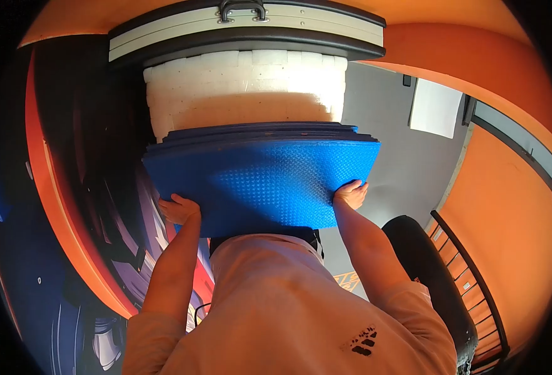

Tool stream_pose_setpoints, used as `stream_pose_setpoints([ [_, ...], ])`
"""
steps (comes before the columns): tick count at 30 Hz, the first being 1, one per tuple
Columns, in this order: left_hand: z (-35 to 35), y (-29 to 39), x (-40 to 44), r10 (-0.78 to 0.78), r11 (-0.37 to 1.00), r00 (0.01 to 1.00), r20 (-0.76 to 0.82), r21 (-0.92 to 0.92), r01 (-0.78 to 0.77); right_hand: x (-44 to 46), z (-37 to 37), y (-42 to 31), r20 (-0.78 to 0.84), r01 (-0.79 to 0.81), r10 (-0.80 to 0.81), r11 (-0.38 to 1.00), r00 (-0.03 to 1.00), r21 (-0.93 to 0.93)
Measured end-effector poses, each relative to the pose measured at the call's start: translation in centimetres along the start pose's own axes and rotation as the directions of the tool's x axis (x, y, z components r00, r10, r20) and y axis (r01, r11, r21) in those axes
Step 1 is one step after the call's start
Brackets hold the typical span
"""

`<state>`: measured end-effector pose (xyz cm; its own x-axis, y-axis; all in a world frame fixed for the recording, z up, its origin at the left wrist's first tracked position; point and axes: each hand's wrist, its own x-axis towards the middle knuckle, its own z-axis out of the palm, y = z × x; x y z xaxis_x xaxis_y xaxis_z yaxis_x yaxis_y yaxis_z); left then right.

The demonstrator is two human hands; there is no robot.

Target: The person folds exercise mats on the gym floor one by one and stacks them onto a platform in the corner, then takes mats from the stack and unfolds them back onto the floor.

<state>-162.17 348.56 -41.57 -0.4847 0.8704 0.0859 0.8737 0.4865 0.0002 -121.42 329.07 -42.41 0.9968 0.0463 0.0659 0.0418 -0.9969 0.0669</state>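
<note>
Two grips, our left grip (180, 210) and right grip (351, 195), clasped opposite side edges of the textured blue mats (269, 181), just ahead of our shirt (276, 294); we needed even pressure to keep the layers level and aligned. Beyond, we saw a white woven-looking block (238, 75), then a black-trimmed case (326, 26).

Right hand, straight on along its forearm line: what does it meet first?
Likely the blue mat, whose side edge the right hand appears to grip; depth is hard to judge from this one view.
</note>
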Motion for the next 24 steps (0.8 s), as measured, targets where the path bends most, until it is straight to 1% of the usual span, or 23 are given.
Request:
stream_pose_setpoints([
  [2, -0.1, 0.0, -0.1, 0.004, 1.000, 1.000, -0.012, 0.016, -0.004, 0.3, 0.1, -0.1, -0.002, 0.005, -0.005, 1.000, 1.000, 0.003],
  [5, -0.4, 0.1, -0.2, -0.002, 1.000, 1.000, -0.002, -0.014, 0.002, 0.1, 0.6, 0.3, -0.021, 0.018, -0.018, 1.000, 1.000, 0.015],
  [8, 0.0, -0.3, -0.3, 0.033, 0.999, 0.999, -0.032, -0.012, -0.033, 0.1, 0.8, 0.5, -0.043, 0.027, -0.026, 0.999, 0.999, 0.018],
  [11, -0.5, 0.1, -0.3, -0.018, 1.000, 1.000, 0.014, -0.003, 0.018, 0.3, 0.6, 0.4, -0.020, 0.028, -0.028, 1.000, 0.999, 0.011],
  [14, -0.4, -0.1, -0.3, 0.044, 0.999, 0.998, -0.034, -0.014, -0.045, 0.1, 0.4, 0.4, -0.049, 0.061, -0.060, 0.998, 0.997, 0.030],
  [15, 0.3, -0.8, -0.3, 0.021, 1.000, 1.000, -0.015, 0.010, -0.020, 0.0, 0.1, 0.1, -0.024, 0.047, -0.046, 0.998, 0.999, 0.030],
  [18, 0.4, -0.6, -0.5, 0.031, 0.999, 0.995, -0.092, 0.021, -0.030, 0.1, 0.2, 0.2, -0.051, 0.041, -0.038, 0.998, 0.998, 0.050],
  [21, -0.7, 0.2, -0.7, -0.031, 0.999, 0.999, -0.011, 0.014, 0.031, 0.2, -0.6, -0.2, -0.001, -0.015, 0.015, 0.999, 1.000, 0.028],
  [24, -0.7, 0.1, -0.5, -0.074, 0.996, 0.997, 0.026, 0.043, 0.073, 0.1, -0.6, -0.3, 0.011, -0.059, 0.059, 0.998, 0.998, 0.012],
])
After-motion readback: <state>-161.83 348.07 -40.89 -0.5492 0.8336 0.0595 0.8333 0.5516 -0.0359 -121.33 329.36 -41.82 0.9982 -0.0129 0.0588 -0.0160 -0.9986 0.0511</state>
